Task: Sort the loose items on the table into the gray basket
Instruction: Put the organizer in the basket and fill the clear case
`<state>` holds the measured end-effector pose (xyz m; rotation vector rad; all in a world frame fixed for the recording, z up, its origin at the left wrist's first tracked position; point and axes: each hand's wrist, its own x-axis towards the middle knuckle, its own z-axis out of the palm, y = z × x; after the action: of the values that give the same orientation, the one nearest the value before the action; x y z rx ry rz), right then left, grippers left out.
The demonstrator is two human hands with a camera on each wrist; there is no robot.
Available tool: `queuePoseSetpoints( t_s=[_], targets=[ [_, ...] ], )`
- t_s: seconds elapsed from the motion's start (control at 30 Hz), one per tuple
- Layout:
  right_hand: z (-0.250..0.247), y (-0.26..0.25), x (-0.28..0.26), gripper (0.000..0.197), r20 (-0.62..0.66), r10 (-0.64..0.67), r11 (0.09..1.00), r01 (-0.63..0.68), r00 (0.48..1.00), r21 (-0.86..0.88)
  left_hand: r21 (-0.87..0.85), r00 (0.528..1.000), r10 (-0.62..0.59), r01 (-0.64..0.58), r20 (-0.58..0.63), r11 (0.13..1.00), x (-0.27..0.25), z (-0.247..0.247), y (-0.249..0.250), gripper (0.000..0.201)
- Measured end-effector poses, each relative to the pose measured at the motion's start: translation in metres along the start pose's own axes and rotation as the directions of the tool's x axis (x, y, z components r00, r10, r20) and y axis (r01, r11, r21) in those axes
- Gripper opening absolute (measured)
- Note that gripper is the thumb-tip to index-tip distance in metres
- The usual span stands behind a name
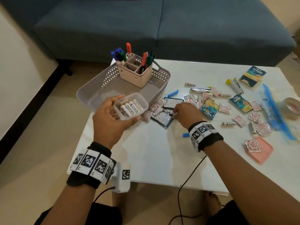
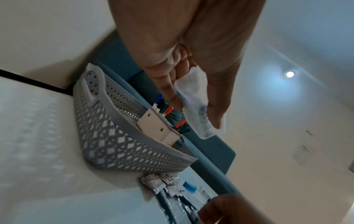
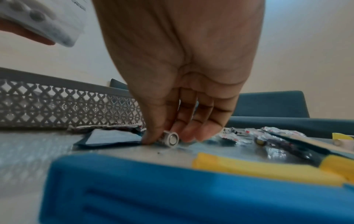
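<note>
Head view: a white tabletop point(image 1: 154, 153) stands on pale floor, a blue sofa point(image 1: 162, 26) beyond it. Nearest, the right hand point(image 1: 186, 113) reaches palm-down to the litter of sachets point(image 1: 224, 108), its grip of thumb and fingers clamped on a small white battery point(image 3: 170, 138) lying flat, one end facing the right wrist camera. The left hand point(image 1: 112, 117) cradles a clear tub point(image 1: 131, 106) of batteries, fingers curled under it, just at the near rim of the gray basket point(image 1: 90, 93). A beige pen holder point(image 1: 135, 75) stands in the basket's far end.
</note>
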<state>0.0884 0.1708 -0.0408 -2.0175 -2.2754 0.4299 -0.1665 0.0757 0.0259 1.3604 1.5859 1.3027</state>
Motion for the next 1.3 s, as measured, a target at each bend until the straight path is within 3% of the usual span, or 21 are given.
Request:
queuePoseSetpoints(
  t_s=[0.1,0.23,0.33,0.53,0.77,0.9,1.13,1.3],
  targets=[
    [-0.002,-0.002,-0.002,0.016,0.006,-0.001,1.0,0.001,1.0,-0.01,-0.055,0.998,-0.042,0.04,-0.038,0.998,0.005,-0.007,-0.005,0.075],
    [-0.018,0.013,-0.016,0.012,0.034,0.037,0.99,-0.041,0.999,0.133,-0.096,0.997,-0.063,0.059,-0.045,0.994,0.007,-0.005,-0.002,0.074],
    [-0.037,0.042,-0.03,0.014,-0.032,0.082,0.979,-0.074,0.996,0.191,-0.096,0.998,-0.053,0.05,-0.027,0.994,0.006,0.003,0.003,0.075],
    [-0.067,0.128,-0.062,0.014,-0.123,0.211,0.976,-0.201,0.97,0.089,-0.153,0.998,-0.058,0.059,0.011,0.987,0.004,0.031,0.015,0.083],
    [-0.08,0.21,-0.095,0.018,-0.181,0.353,0.934,-0.358,0.918,0.006,-0.216,0.985,-0.074,0.107,0.155,0.97,-0.006,0.102,0.034,0.077],
    [-0.083,0.222,-0.092,0.019,-0.213,0.307,0.95,-0.313,0.927,0.008,-0.206,0.971,-0.05,0.1,0.236,0.973,-0.016,0.135,0.039,0.074],
    [-0.056,0.187,-0.072,0.018,-0.129,0.037,0.988,-0.056,0.991,-0.143,-0.19,0.951,-0.022,0.084,0.309,0.978,-0.025,0.164,0.034,0.071],
    [-0.048,0.177,-0.066,0.018,-0.066,0.103,0.978,-0.113,0.992,-0.175,-0.164,0.946,-0.013,0.07,0.325,0.984,-0.028,0.172,0.029,0.072]
  ],
)
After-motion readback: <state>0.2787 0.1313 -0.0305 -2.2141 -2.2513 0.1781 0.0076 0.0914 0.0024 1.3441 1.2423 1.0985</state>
